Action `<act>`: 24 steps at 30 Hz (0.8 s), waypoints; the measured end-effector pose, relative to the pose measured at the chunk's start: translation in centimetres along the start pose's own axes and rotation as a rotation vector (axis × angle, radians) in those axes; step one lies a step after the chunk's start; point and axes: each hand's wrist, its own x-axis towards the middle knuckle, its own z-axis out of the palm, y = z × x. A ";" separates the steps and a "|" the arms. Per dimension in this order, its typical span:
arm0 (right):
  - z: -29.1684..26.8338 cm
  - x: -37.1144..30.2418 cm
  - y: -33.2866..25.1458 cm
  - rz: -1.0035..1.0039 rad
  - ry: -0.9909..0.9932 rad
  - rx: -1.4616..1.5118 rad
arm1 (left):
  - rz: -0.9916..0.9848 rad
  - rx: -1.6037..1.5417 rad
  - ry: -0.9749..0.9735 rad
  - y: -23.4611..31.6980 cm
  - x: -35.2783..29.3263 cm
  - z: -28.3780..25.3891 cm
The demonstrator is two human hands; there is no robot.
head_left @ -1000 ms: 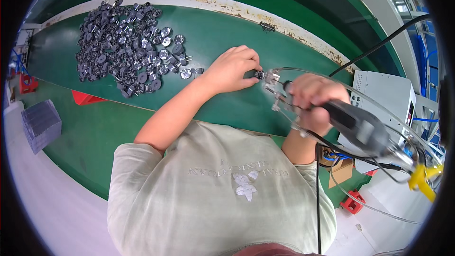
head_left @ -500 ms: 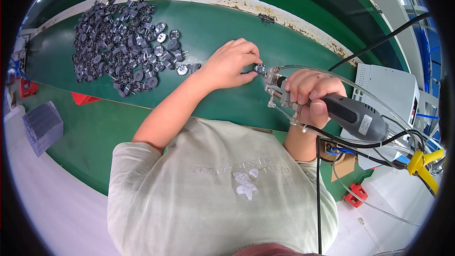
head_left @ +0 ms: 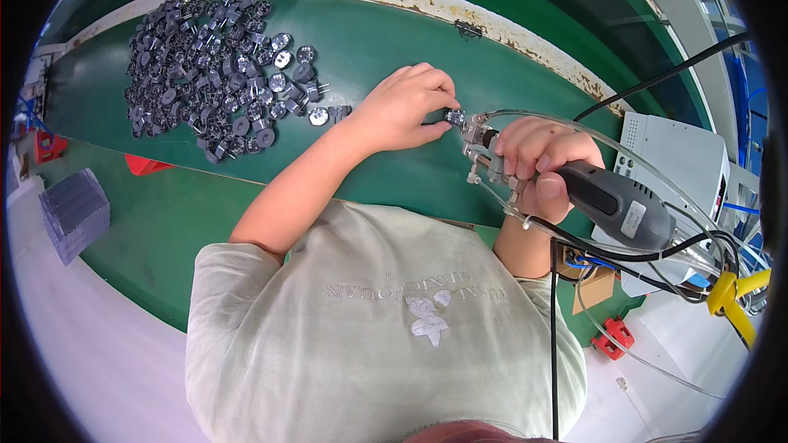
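My left hand (head_left: pixel 410 108) pinches a small round dark part (head_left: pixel 453 116) with a shiny, clear-looking face between thumb and fingertips, just above the green tabletop. My right hand (head_left: pixel 545 156) is wrapped round a grey and black handheld power tool (head_left: pixel 616 203), which looks like an electric screwdriver. Its metal nose (head_left: pixel 476 135), with clear tubes fixed to it, points left and meets or nearly meets the small part. Whether they touch I cannot tell. Left of my left wrist lie a loose round part (head_left: pixel 318 116) and a dark block-like one (head_left: pixel 339 113).
A heap of similar dark parts (head_left: pixel 205 74), some with metal pins, covers the table's left side. A white machine (head_left: pixel 669 172) stands at the right, with tubes and a black cable (head_left: pixel 657 78) near the tool. A rusty white ledge (head_left: pixel 394 2) borders the far edge.
Both hands, the small part and the tool hold nearly the same pose. The whole view has shifted very slightly; nothing has been let go or picked up.
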 end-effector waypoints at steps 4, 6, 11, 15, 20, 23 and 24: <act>0.1 0.0 0.0 -0.007 -0.020 -0.018 | 0.006 0.003 0.007 -0.1 0.0 0.0; 0.2 0.1 0.0 -0.011 -0.023 -0.018 | 0.005 -0.001 0.007 0.0 -0.1 0.0; 0.1 0.1 0.1 -0.022 -0.037 -0.017 | 0.004 0.001 0.005 -0.1 -0.1 0.1; 0.3 0.1 0.1 -0.010 -0.015 -0.023 | -0.001 0.004 0.000 0.0 -0.1 0.1; 1.1 0.4 0.8 -0.038 -0.044 -0.072 | 0.010 0.015 -0.002 0.2 -0.2 0.1; 1.6 1.1 0.6 0.006 -0.094 -0.169 | 0.028 0.033 -0.027 -0.2 0.3 -0.4; 1.8 1.2 0.5 0.016 -0.110 -0.185 | 0.040 0.035 -0.024 -0.1 0.2 0.0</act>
